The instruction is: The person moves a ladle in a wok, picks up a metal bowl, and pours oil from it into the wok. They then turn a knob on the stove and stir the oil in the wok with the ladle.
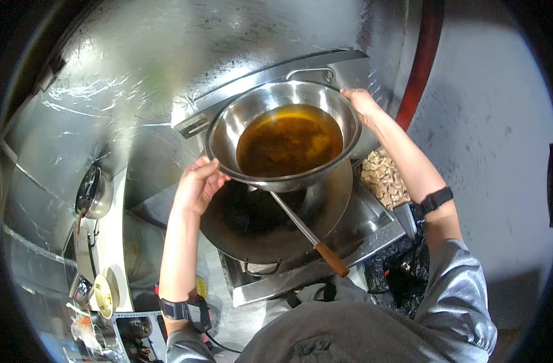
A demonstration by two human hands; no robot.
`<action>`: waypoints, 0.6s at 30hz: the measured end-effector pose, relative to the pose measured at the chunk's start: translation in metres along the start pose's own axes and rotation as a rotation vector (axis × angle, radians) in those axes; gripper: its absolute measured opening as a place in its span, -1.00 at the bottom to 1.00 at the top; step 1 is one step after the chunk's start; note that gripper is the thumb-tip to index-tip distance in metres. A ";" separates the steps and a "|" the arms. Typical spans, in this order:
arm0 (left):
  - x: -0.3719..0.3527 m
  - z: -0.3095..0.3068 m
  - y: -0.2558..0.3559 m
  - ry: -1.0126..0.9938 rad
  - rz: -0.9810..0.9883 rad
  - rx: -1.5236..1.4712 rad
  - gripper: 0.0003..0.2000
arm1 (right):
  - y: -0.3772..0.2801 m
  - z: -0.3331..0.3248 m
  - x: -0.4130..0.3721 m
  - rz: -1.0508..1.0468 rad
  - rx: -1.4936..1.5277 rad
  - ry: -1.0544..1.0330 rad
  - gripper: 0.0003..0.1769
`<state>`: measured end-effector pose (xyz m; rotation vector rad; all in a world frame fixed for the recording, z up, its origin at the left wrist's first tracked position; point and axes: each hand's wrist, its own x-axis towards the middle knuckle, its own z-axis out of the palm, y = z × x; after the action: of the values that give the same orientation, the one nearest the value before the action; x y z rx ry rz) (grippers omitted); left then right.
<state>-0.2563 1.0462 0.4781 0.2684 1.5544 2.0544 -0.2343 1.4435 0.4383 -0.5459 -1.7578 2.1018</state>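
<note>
Both my hands hold a wide stainless steel bowl (228, 128) by its rim, above a large dark wok (228, 227). Brown-amber liquid (289, 142), which looks like oil, fills the bowl's lower part. On the near left side of the rim, my left hand (201, 183) grips with the thumb on top. At the far right side, my right hand (360, 103) is closed on the rim. A utensil with a metal shaft and wooden handle (331, 259) rests across the wok's near right edge; its head is hidden under the bowl.
The wok sits on a steel stove (379, 230). Beside it on the right are many light brown chunks (382, 178) and a black plastic bag (397, 260). At left, a counter (116, 230) bears a pot (98, 199) and a yellowish bowl (105, 296). A metal wall stands behind.
</note>
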 end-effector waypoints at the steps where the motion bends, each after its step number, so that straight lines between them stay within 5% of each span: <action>1: -0.003 0.000 -0.003 0.002 0.012 -0.004 -0.95 | 0.001 0.001 -0.004 -0.049 -0.001 -0.004 -0.73; 18: -0.058 -0.026 -0.037 0.061 0.010 0.018 -0.99 | 0.042 0.029 -0.039 -0.034 0.006 -0.082 -0.77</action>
<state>-0.2091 1.0006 0.4449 0.2228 1.6118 2.0751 -0.2160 1.3924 0.4046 -0.4315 -1.7907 2.1339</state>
